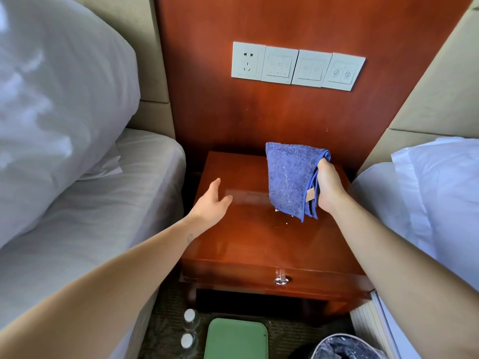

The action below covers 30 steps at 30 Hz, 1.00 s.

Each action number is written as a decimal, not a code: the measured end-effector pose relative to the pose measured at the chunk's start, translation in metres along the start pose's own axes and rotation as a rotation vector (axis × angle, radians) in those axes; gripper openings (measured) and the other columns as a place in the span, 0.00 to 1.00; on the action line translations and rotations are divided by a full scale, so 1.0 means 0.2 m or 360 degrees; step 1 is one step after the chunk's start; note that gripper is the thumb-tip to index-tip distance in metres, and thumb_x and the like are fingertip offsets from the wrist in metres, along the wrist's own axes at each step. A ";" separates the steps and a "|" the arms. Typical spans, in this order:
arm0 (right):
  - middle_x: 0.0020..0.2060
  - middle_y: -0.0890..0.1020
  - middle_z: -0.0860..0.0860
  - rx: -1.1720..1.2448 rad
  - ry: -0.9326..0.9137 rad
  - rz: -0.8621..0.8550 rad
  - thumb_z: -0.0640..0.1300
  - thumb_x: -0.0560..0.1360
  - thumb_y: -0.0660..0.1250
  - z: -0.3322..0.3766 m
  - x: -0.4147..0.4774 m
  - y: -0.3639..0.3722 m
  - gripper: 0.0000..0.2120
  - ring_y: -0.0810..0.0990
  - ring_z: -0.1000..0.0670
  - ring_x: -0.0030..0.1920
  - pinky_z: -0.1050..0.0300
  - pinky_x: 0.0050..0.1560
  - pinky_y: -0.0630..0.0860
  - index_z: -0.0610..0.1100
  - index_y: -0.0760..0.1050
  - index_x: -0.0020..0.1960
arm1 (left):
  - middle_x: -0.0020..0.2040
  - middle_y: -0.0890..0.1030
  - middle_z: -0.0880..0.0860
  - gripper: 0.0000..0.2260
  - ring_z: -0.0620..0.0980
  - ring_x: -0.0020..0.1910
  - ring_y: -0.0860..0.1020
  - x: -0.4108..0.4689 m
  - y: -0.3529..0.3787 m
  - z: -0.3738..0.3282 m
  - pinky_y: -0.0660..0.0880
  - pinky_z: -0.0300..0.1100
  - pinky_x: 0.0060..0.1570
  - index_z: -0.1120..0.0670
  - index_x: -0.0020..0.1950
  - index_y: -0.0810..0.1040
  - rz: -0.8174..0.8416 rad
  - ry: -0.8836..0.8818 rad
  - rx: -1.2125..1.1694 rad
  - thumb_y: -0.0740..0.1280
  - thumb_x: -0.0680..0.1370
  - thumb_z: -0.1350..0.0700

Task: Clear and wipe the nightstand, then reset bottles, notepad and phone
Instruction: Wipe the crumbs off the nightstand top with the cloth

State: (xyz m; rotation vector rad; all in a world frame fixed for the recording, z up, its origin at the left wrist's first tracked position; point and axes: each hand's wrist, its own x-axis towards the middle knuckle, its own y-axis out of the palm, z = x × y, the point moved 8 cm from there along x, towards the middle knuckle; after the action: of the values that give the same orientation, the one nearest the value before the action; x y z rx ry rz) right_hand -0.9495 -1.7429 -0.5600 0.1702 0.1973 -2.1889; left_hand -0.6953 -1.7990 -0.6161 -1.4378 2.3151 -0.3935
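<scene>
Two hands above nightstand (259, 244): right hand (330, 186) clenched round blue cloth (287, 177), tag (309, 195) illegible; left hand (211, 203) released.

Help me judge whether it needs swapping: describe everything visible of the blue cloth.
The blue cloth is terry-like towelling, folded in layers, with hemmed edges and a tan tag near its lower right. The right hand grips its right edge, holding it upright over the nightstand. Pale specks dot its face.

Your worktop (246, 237) is shiny red-brown wood with tiny crumbs (276, 210) on it. You hold the folded blue cloth (287, 180) hanging over it. Two white-capped bottles (190, 317) stand on the floor (166, 320) below.
</scene>
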 end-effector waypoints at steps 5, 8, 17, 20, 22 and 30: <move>0.38 0.85 0.47 0.0339 0.0259 0.0159 0.55 0.81 0.56 -0.06 0.01 0.01 0.18 0.84 0.47 0.38 0.54 0.40 0.77 0.46 0.79 0.44 | 0.75 0.65 0.50 0.26 0.49 0.74 0.63 0.07 -0.01 -0.13 0.59 0.42 0.70 0.50 0.77 0.60 0.0090 -0.0022 -0.0542 0.63 0.81 0.52; 0.38 0.85 0.45 0.0346 0.0261 0.0230 0.55 0.80 0.58 -0.08 -0.01 0.03 0.19 0.84 0.46 0.36 0.54 0.41 0.77 0.45 0.80 0.42 | 0.69 0.73 0.50 0.22 0.47 0.69 0.70 0.11 0.06 -0.18 0.62 0.46 0.72 0.51 0.73 0.68 0.0326 -0.0093 -0.0687 0.65 0.79 0.52; 0.40 0.82 0.43 0.0450 0.0436 0.0336 0.59 0.77 0.56 -0.19 -0.07 0.06 0.22 0.82 0.46 0.34 0.54 0.41 0.75 0.43 0.78 0.43 | 0.48 0.83 0.49 0.06 0.45 0.46 0.83 0.12 0.14 -0.13 0.77 0.40 0.48 0.51 0.49 0.75 0.0437 -0.0116 -0.0827 0.65 0.79 0.63; 0.52 0.84 0.39 0.0530 0.0600 0.0585 0.68 0.74 0.57 -0.24 -0.15 0.16 0.32 0.83 0.40 0.51 0.46 0.53 0.76 0.41 0.81 0.56 | 0.45 0.83 0.49 0.06 0.44 0.44 0.82 0.12 0.09 -0.09 0.77 0.38 0.45 0.51 0.48 0.76 0.0377 -0.0135 -0.0799 0.66 0.78 0.63; 0.51 0.84 0.40 0.0322 0.0603 0.0606 0.60 0.75 0.65 -0.26 -0.16 0.22 0.23 0.84 0.41 0.49 0.47 0.50 0.79 0.42 0.80 0.58 | 0.46 0.83 0.49 0.05 0.43 0.44 0.82 0.11 0.06 -0.04 0.77 0.37 0.45 0.52 0.51 0.77 0.0277 -0.0142 -0.0820 0.66 0.79 0.62; 0.38 0.79 0.43 -0.0419 -0.0142 0.0220 0.37 0.75 0.62 0.00 0.02 0.51 0.07 0.76 0.45 0.38 0.54 0.39 0.70 0.37 0.76 0.50 | 0.58 0.77 0.52 0.12 0.49 0.50 0.76 -0.09 -0.34 0.47 0.70 0.39 0.48 0.55 0.65 0.72 -0.0541 -0.0414 0.0171 0.61 0.81 0.59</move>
State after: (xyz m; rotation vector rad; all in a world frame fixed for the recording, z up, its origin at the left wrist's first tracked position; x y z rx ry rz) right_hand -0.8702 -1.8051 -0.5687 -0.0595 0.4081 -2.0065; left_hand -0.5911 -1.8156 -0.6667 -1.7184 1.8237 -0.3910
